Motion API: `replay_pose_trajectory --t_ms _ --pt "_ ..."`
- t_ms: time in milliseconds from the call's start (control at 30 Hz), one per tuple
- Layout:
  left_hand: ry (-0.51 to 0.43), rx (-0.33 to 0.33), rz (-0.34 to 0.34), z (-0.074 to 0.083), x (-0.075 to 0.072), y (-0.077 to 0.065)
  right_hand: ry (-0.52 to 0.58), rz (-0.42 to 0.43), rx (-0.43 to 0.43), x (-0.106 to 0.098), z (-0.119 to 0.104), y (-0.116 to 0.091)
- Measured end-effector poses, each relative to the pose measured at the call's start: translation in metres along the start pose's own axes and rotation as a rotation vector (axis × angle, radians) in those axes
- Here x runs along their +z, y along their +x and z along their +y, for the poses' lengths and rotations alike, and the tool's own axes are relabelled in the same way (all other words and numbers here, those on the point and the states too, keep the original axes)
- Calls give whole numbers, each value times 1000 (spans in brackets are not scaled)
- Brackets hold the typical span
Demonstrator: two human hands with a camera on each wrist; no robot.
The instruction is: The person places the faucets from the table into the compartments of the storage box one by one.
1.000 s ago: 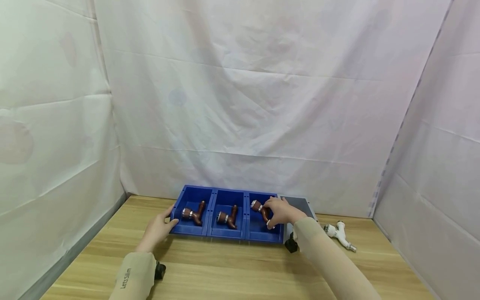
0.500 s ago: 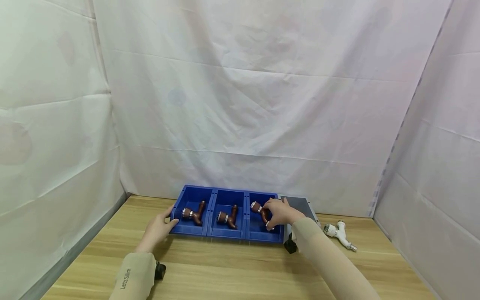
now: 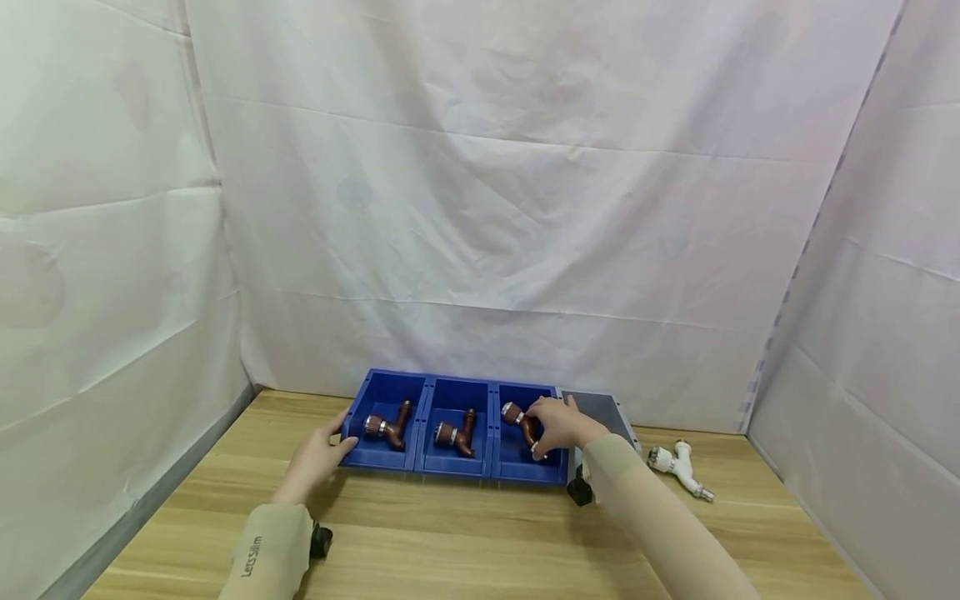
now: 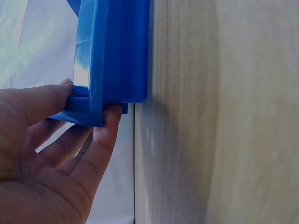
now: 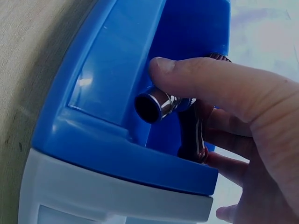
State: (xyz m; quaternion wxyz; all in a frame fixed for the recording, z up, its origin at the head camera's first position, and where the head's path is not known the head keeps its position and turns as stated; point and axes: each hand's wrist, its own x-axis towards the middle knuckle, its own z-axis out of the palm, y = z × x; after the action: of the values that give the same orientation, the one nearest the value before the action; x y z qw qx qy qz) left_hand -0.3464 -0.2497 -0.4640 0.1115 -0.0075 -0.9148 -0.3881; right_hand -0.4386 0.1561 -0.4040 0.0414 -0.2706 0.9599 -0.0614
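Three joined blue bins [image 3: 457,477] stand in a row at the back of the table in the head view. My left hand [image 3: 315,462] pinches the outer rim of the leftmost bin; the left wrist view shows thumb above the rim [image 4: 83,100] and fingertips below. Inside the third bin, my right hand [image 3: 561,423] holds a brown tap [image 3: 513,412] with a chrome-trimmed knob. In the right wrist view, the thumb lies by the tap's chrome spout end [image 5: 161,101], with fingers behind the body. Brown taps lie in the left bin [image 3: 386,429] and middle bin [image 3: 457,435].
A grey bin [image 3: 600,406] adjoins the blue row on the right, partly hidden by my right hand and sleeve. Beyond it a white tap [image 3: 681,469] lies on the wooden table [image 3: 450,542]. White cloth [image 3: 487,208] hangs behind and at both sides.
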Motion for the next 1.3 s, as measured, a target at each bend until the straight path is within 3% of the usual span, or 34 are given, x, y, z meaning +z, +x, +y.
replay_pose_trajectory --t_ms 333,633,1300 --pt "-6 3 5 -3 1 3 55 -22 -24 0 0 1" --pt "-18 2 2 1 0 3 29 -17 -64 0 0 2" --pt "-16 3 2 1 0 0 23 -15 -52 2 -4 2"
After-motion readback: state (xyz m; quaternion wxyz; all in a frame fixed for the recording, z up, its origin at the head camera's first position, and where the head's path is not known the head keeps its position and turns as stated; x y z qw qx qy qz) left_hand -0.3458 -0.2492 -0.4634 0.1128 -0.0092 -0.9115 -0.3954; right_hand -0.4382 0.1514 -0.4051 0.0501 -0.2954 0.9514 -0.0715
